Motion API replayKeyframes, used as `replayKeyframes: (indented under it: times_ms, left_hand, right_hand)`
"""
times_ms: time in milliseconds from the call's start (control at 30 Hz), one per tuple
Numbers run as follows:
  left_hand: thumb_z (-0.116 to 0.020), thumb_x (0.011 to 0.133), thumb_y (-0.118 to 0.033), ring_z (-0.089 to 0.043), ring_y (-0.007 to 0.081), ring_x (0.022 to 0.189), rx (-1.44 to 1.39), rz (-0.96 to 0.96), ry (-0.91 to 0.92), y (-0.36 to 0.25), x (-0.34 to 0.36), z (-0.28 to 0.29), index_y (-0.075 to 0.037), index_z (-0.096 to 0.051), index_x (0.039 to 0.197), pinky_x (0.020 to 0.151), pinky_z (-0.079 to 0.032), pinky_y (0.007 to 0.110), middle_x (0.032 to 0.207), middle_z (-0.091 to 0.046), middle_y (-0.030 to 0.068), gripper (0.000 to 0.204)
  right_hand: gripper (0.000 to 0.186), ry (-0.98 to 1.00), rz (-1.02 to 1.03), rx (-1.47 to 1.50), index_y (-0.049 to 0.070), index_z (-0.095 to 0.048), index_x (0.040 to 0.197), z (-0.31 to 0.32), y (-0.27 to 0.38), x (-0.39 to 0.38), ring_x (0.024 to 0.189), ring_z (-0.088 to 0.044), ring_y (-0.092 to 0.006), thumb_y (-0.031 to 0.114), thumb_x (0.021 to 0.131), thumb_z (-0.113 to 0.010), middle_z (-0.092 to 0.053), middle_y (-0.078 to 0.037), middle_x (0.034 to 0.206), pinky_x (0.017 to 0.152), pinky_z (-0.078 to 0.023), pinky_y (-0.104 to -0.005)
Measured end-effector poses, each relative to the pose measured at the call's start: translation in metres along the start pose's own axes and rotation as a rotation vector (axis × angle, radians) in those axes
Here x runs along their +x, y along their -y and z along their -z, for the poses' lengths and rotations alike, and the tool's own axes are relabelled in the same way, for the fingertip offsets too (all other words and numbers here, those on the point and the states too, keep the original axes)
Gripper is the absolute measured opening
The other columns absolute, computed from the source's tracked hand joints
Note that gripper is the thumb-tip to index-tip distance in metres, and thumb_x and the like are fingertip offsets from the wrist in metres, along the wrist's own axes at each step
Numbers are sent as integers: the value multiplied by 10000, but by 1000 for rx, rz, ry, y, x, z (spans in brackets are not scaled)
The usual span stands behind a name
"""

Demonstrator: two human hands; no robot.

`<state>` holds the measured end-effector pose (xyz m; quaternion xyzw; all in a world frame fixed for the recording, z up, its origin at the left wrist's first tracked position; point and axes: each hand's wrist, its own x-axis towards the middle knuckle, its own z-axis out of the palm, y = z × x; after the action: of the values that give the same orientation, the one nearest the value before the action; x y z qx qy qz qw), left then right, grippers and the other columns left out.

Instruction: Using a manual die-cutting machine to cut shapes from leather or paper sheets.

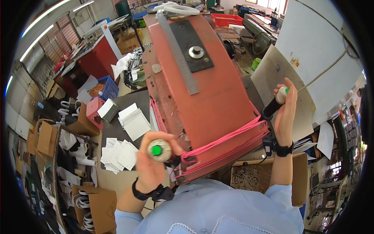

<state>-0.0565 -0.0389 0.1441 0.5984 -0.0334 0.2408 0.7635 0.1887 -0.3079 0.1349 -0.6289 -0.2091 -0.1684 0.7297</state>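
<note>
The left hand (150, 171) curls its fingers round the left handle (160, 147); the right hand (287, 115) grips the right handle (272, 107). They stand well apart, at the sides of the red machine (214, 111). Pink cord (226, 137) crosses its near edge. White cards (134, 121) lie left, on a dark table (134, 99). Farther off sit a blue crate (110, 89) and a red tray (226, 20).

We see a bright, evenly lit workshop. Fluorescent tubes (44, 17) glow white far beyond and left of the left grip (151, 172); a window (269, 4) washes out far beyond the right grip (286, 115). We find both grips fairly crisp, the distant clutter softer. Outward from them, straight edges bow and black fisheye vignetting darkens the corners.
</note>
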Motion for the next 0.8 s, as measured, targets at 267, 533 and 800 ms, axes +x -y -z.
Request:
replayKeyframes:
  times_ms: [267, 533, 800]
  left_hand:
    - [-506, 912, -430, -609, 185, 776, 68, 34, -230, -23, -3, 30, 35, -500, 1244, 754, -488, 299, 820, -640, 129, 572]
    - [-591, 866, -408, -618, 201, 706, 11, 50, -222, -6, -13, 50, 22, -556, 1086, 697, -505, 303, 784, -642, 149, 484]
    - [-506, 911, -412, -536, 196, 692, 63, 50, -204, 3, -15, 45, -22, -518, 1017, 704, -438, 337, 724, -540, 90, 404]
  right_hand:
    - [369, 141, -196, 234, -24, -574, 1198, -21, 23, -8, 710, -620, -131, 244, 948, -528, -652, -74, 798, 667, -490, -246]
    - [284, 206, -308, 296, -22, -595, 1077, -17, 20, -16, 638, -541, -134, 199, 913, -522, -584, -66, 706, 631, -452, -257]
    - [209, 169, -283, 294, -18, -614, 925, -16, 4, -22, 600, -535, -131, 166, 915, -516, -583, -76, 673, 592, -454, -258]
